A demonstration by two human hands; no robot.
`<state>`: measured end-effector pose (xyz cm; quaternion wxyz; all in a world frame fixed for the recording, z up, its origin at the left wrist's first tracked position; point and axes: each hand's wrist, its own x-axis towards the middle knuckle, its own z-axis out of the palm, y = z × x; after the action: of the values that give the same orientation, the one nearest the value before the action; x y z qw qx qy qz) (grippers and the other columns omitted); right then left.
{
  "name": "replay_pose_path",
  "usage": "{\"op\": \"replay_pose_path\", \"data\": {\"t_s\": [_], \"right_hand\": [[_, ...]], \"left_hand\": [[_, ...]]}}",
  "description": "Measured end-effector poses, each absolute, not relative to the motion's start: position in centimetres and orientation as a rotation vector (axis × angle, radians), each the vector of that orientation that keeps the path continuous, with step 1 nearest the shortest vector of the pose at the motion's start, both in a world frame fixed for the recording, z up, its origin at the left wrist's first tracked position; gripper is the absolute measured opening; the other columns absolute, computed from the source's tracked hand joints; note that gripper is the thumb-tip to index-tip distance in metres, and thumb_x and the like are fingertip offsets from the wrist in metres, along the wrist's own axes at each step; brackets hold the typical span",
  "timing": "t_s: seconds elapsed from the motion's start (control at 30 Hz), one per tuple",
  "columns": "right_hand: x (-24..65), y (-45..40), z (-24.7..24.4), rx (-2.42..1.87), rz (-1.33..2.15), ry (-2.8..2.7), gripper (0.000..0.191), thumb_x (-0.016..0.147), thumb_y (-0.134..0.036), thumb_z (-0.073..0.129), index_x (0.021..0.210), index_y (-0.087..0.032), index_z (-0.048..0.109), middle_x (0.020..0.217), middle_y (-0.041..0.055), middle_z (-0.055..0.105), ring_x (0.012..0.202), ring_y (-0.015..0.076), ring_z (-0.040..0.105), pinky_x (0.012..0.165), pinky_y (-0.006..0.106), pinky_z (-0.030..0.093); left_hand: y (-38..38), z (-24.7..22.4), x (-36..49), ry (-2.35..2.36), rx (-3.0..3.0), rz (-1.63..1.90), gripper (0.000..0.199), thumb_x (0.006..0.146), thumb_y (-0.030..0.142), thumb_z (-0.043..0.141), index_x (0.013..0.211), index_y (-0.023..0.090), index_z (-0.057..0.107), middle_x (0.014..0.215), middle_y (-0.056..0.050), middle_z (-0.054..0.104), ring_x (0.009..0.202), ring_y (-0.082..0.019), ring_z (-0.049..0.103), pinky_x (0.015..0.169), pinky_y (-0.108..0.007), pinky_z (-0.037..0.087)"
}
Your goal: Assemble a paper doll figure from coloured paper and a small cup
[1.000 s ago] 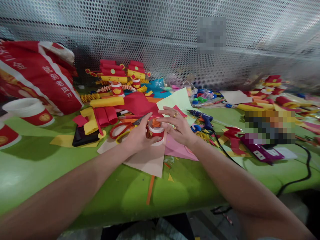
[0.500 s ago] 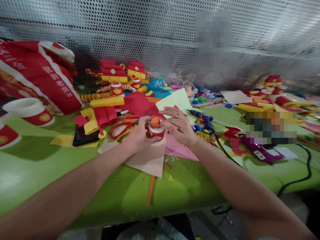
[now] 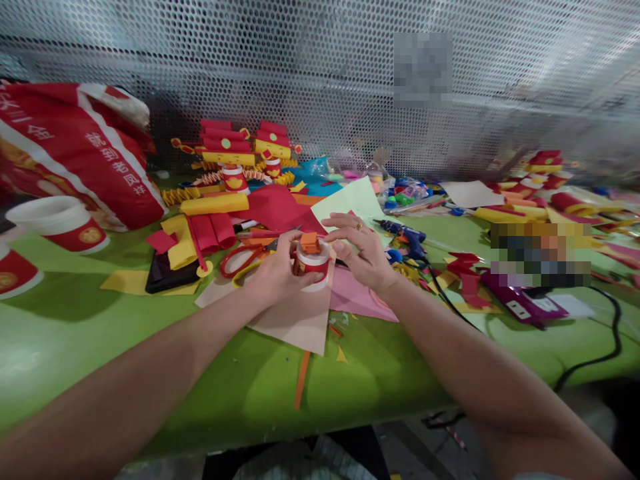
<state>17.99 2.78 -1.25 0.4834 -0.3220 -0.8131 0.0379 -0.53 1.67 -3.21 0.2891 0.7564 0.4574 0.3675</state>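
Observation:
My left hand (image 3: 280, 272) is wrapped round a red and white paper cup (image 3: 320, 272) standing on beige paper (image 3: 295, 327). On top of the cup sits a folded orange paper piece (image 3: 310, 243). Just right of the cup, my right hand (image 3: 363, 252) has its fingers spread, with a ring on one finger and nothing seen in its grasp. Scissors with red handles (image 3: 239, 259) lie left of the cup. Pale green paper (image 3: 350, 203) and pink paper (image 3: 357, 297) lie behind and below my right hand.
A blue glue gun (image 3: 407, 233) with a black cable lies to the right, near a purple device (image 3: 523, 300). Paper figures (image 3: 227, 150) stand at the back. At left are a phone (image 3: 170, 272), a white-rimmed cup (image 3: 65, 223) and a red bag (image 3: 100, 153).
The fingers of my right hand have shifted slightly left and opened a little away from the orange piece. My left hand keeps its hold on the cup.

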Motion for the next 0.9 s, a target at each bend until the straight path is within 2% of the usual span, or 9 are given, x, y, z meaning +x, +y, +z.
{"op": "replay_pose_path", "data": {"t_s": [0.17, 0.3, 0.53, 0.7, 0.9], "right_hand": [[17.87, 2.64, -1.14, -0.731, 0.079, -2.065, 0.041, 0.088, -0.049, 0.033, 0.105, -0.025, 0.062, 0.117, 0.0088, 0.060, 0.120, 0.0220, 0.046, 0.100, 0.047, 0.037], [17.95, 2.84, -1.42, -0.698, 0.086, -2.091, 0.041, 0.089, -0.046, 0.034, 0.100, -0.022, 0.065, 0.113, 0.0097, 0.062, 0.122, 0.0221, 0.043, 0.100, 0.046, 0.038], [18.05, 2.89, -1.44, -0.749, 0.119, -2.041, 0.039, 0.088, -0.049, 0.035, 0.093, -0.023, 0.064, 0.109, 0.0081, 0.064, 0.119, 0.0230, 0.047, 0.097, 0.048, 0.040], [18.23, 3.01, -1.35, -0.743, 0.107, -2.031, 0.043, 0.088, -0.048, 0.033, 0.079, -0.024, 0.067, 0.104, 0.0069, 0.066, 0.116, 0.0240, 0.049, 0.095, 0.049, 0.041], [18.33, 3.10, -1.51, -0.761, 0.115, -2.021, 0.044, 0.088, -0.050, 0.033, 0.081, -0.025, 0.070, 0.104, 0.0054, 0.067, 0.116, 0.0240, 0.049, 0.097, 0.050, 0.039]], "left_hand": [[1.65, -3.13, -0.45, 1.264, 2.027, 0.942, 0.075, 0.065, 0.033, 0.068, 0.126, 0.019, 0.027, 0.106, -0.011, 0.061, 0.083, -0.023, 0.064, 0.073, -0.039, 0.050], [1.79, -3.16, -0.50, 1.240, 2.029, 0.952, 0.075, 0.065, 0.035, 0.068, 0.125, 0.018, 0.028, 0.106, -0.012, 0.061, 0.081, -0.023, 0.064, 0.072, -0.040, 0.050], [1.74, -3.14, -0.46, 1.208, 1.979, 0.951, 0.070, 0.064, 0.032, 0.070, 0.119, 0.019, 0.030, 0.105, -0.011, 0.061, 0.083, -0.022, 0.064, 0.073, -0.039, 0.051], [1.80, -3.29, -0.41, 1.227, 1.972, 0.995, 0.066, 0.063, 0.031, 0.070, 0.114, 0.020, 0.030, 0.108, -0.013, 0.059, 0.090, -0.024, 0.063, 0.073, -0.038, 0.051], [1.67, -3.15, -0.44, 1.254, 1.996, 0.968, 0.065, 0.063, 0.032, 0.070, 0.115, 0.020, 0.032, 0.109, -0.012, 0.059, 0.092, -0.026, 0.063, 0.074, -0.040, 0.051]]}}
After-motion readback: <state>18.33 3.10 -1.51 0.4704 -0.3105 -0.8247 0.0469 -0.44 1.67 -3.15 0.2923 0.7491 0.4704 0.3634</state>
